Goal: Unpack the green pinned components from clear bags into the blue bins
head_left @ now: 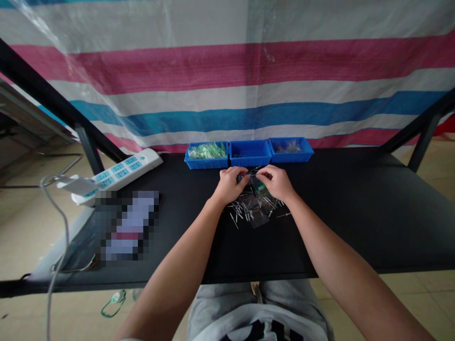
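Note:
Over a heap of thin silver metal pins (242, 210), shaped like blind rivets, both my hands meet with closed fingertips. My left hand (229, 185) pinches one end of what looks like a thin silver pin (252, 175). My right hand (277, 182) pinches its other end. The fingers partly hide it. Small clear plastic bags (256, 217) lie among the loose pins, and a bit of green (260, 186) shows under my right fingers. A single pin (283, 215) rests apart, near my right wrist.
Behind my hands stand three blue bins: the left bin (206, 163) holds green-and-clear packets (208, 150), the middle bin (250, 160) a few pins, the right bin (293, 156) small items. At left are a power strip (119, 175), a cable (65, 227) and a blurred-out phone-like object (133, 225).

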Action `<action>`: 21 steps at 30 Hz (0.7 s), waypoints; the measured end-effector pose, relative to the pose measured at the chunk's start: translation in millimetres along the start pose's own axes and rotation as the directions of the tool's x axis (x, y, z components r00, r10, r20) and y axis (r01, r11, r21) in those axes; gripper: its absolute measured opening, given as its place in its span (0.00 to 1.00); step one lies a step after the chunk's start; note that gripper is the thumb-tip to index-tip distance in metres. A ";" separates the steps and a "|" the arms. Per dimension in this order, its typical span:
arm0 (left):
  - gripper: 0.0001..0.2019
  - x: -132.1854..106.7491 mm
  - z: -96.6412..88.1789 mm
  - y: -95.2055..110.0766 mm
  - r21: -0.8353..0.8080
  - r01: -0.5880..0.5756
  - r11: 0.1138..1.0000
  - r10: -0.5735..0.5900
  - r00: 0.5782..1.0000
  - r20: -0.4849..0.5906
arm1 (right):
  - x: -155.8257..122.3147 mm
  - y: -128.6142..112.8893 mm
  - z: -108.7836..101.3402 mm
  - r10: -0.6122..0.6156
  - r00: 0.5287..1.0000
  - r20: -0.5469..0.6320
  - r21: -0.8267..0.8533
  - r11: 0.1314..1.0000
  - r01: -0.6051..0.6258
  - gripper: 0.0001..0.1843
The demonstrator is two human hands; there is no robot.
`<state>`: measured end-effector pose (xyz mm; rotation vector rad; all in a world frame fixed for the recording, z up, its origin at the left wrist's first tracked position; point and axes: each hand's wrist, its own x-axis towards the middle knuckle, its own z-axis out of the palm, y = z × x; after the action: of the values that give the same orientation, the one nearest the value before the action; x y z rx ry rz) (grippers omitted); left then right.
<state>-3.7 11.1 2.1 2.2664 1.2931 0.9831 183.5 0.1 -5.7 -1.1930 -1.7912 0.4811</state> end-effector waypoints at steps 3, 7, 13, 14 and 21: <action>0.12 0.7 -0.5 -0.3 -0.024 -0.005 1.000 0.005 1.000 0.006 | -0.3 -1.7 0.1 0.006 1.000 -0.021 0.024 1.000 -0.005 0.05; 0.11 1.3 -0.7 0.5 -0.093 -0.007 0.996 0.010 1.000 0.030 | -0.7 -3.3 0.4 0.021 0.999 -0.041 0.047 0.999 -0.019 0.04; 0.10 0.1 0.3 1.4 -0.349 0.079 0.934 -0.080 0.997 0.014 | -0.2 -4.8 0.3 0.027 0.997 -0.067 0.040 0.999 -0.025 0.04; 0.09 0.0 0.4 1.6 -0.392 0.077 0.917 -0.078 0.997 0.013 | 0.0 -5.0 0.2 0.024 0.997 -0.071 0.034 0.999 -0.022 0.04; 0.07 -1.6 0.1 2.9 -0.523 0.083 0.848 -0.078 0.996 0.032 | 0.2 -9.1 -1.6 -0.010 0.997 -0.083 0.012 1.000 0.011 0.05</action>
<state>-2.3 8.3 3.2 1.7778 0.9519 1.1286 180.0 -4.1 1.8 -1.1774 -1.7207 0.4301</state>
